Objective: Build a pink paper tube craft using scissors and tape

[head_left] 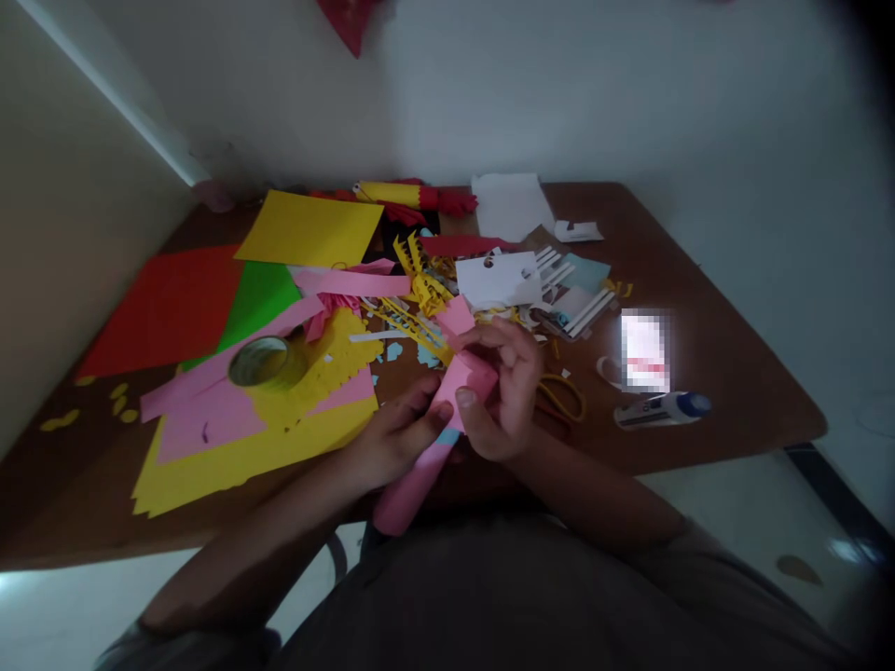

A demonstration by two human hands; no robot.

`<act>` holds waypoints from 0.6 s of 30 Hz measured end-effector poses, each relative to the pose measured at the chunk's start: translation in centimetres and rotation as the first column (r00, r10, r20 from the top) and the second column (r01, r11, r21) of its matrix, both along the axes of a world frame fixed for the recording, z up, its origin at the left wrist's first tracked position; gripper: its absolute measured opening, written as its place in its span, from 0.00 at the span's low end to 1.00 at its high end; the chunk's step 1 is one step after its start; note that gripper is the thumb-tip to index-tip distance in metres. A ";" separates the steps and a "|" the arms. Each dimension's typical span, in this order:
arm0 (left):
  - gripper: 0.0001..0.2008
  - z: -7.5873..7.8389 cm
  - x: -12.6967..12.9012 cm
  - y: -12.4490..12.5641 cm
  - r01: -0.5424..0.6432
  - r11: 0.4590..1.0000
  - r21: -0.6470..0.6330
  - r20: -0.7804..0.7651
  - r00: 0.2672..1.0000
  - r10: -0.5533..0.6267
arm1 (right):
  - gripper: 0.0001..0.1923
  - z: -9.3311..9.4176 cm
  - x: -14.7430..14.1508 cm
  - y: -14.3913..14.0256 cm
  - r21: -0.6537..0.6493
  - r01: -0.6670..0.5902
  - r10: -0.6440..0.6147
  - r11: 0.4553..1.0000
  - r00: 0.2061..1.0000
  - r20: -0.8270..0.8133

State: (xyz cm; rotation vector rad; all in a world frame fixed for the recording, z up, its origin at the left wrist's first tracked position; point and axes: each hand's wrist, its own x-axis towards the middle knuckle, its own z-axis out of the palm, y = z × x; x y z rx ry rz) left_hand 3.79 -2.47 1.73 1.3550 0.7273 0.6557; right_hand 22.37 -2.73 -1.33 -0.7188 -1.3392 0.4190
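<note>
Between my hands is a pink paper tube (412, 489) with a light blue band, tilted with its lower end toward my body. My left hand (406, 429) is closed around its upper part, the thumb lying on the paper. The fingers of my right hand (507, 387) are bent round a pink paper strip (458, 319) at the tube's top, thumb pressed on the pink wrap. Just beyond my hands lies a yellow fringed paper piece (423, 280). Beside my right hand are the yellow handles of scissors (566, 396), partly hidden.
Yellow (311, 228), red (168, 308) and green sheets lie left, with a tape roll (258, 363) on yellow and pink paper. White card (496, 278) and scraps fill the middle. A glue bottle (661, 410) and a lit, blurred-out screen (644, 349) are right. A wall stands behind.
</note>
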 end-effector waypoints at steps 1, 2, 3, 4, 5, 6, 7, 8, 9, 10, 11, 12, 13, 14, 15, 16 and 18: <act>0.22 -0.1 0.0 0.1 -0.015 0.999 0.047 -0.010 1.000 0.015 | 0.44 0.0 0.0 0.0 -0.004 0.007 -0.007 1.000 1.000 0.007; 0.21 -0.2 -0.1 0.2 -0.024 0.996 0.083 -0.015 1.000 0.025 | 0.44 0.0 0.0 0.0 -0.008 0.016 -0.016 1.000 1.000 0.016; 0.21 -0.3 -0.1 0.4 -0.025 0.994 0.102 -0.016 1.000 0.027 | 0.44 0.0 0.0 -0.1 -0.010 0.025 -0.024 1.000 0.999 0.024; 0.21 -0.3 -0.1 0.5 -0.019 0.994 0.108 -0.013 1.000 0.020 | 0.44 0.0 0.0 -0.1 -0.009 0.035 -0.035 0.999 0.999 0.031; 0.21 -0.4 -0.2 0.5 -0.010 0.994 0.108 -0.007 1.000 0.011 | 0.43 0.1 0.0 -0.1 -0.011 0.044 -0.044 0.999 0.998 0.039; 0.21 -0.5 -0.2 0.6 -0.003 0.994 0.106 -0.004 1.000 0.003 | 0.43 0.1 0.0 -0.1 -0.010 0.052 -0.052 0.999 0.997 0.050; 0.21 -0.5 -0.2 0.6 0.000 0.994 0.108 -0.005 1.000 0.000 | 0.43 0.1 -0.1 -0.2 -0.008 0.058 -0.057 0.998 0.996 0.061; 0.21 -0.5 -0.3 0.6 -0.002 0.993 0.114 -0.008 1.000 0.003 | 0.43 0.1 -0.1 -0.2 -0.003 0.066 -0.066 0.998 0.995 0.069; 0.22 -0.5 -0.3 0.6 0.000 0.993 0.122 -0.014 1.000 0.002 | 0.43 0.1 -0.1 -0.1 0.002 0.073 -0.073 0.997 0.994 0.077; 0.23 -0.5 -0.3 0.6 0.002 0.992 0.130 -0.023 1.000 0.001 | 0.43 0.1 -0.1 -0.1 0.006 0.077 -0.078 0.997 0.993 0.086; 0.23 -0.5 -0.3 0.6 0.006 0.990 0.140 -0.032 0.999 -0.001 | 0.42 0.1 0.0 -0.1 0.015 0.083 -0.084 0.996 0.992 0.095; 0.24 -0.5 -0.3 0.6 0.011 0.989 0.149 -0.043 0.999 -0.005 | 0.42 0.1 0.0 0.0 0.027 0.089 -0.092 0.996 0.991 0.101; 0.25 -0.5 -0.3 0.6 0.015 0.988 0.155 -0.054 0.999 -0.007 | 0.42 0.1 0.0 0.0 0.038 0.092 -0.096 0.995 0.990 0.108; 0.26 -0.4 -0.3 0.6 0.013 0.987 0.159 -0.066 0.998 -0.002 | 0.42 0.1 0.0 0.1 0.048 0.093 -0.098 0.995 0.989 0.110; 0.27 -0.4 -0.4 0.6 0.010 0.987 0.161 -0.077 0.997 0.003 | 0.42 0.1 0.0 0.1 0.057 0.089 -0.095 0.994 0.990 0.108; 0.27 -0.4 -0.4 0.5 0.007 0.987 0.160 -0.089 0.996 0.007 | 0.42 0.2 0.0 0.1 0.061 0.081 -0.087 0.995 0.991 0.105; 0.27 -0.3 -0.4 0.5 0.001 0.989 0.145 -0.105 0.994 0.015 | 0.42 0.1 0.1 0.2 0.061 0.058 -0.064 0.996 0.993 0.101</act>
